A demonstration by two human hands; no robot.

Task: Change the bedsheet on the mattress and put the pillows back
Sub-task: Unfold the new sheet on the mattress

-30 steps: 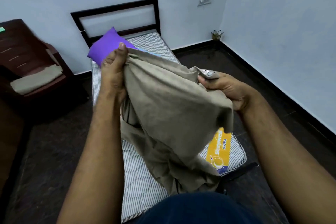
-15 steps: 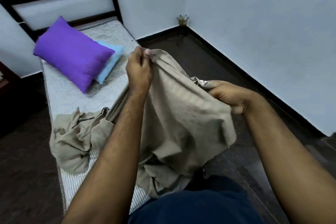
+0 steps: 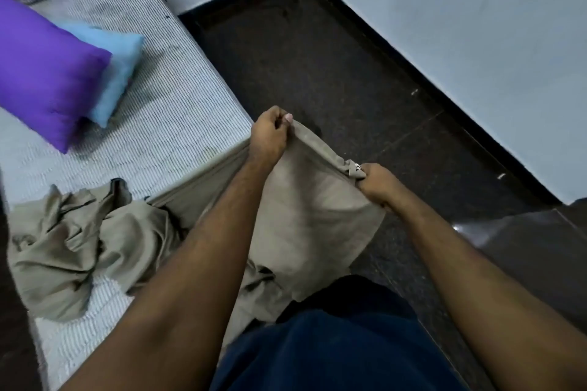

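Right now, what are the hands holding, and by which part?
Both grip the beige bedsheet along its top edge: left hand pinches the edge, right hand clutches the corner by the label. The rest lies bunched on the mattress.

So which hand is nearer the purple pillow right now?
Left. The left hand grips the beige cloth bedsheet's edge just past the striped mattress's side, right of the purple pillow. The right hand holds the same edge farther right, over the floor.
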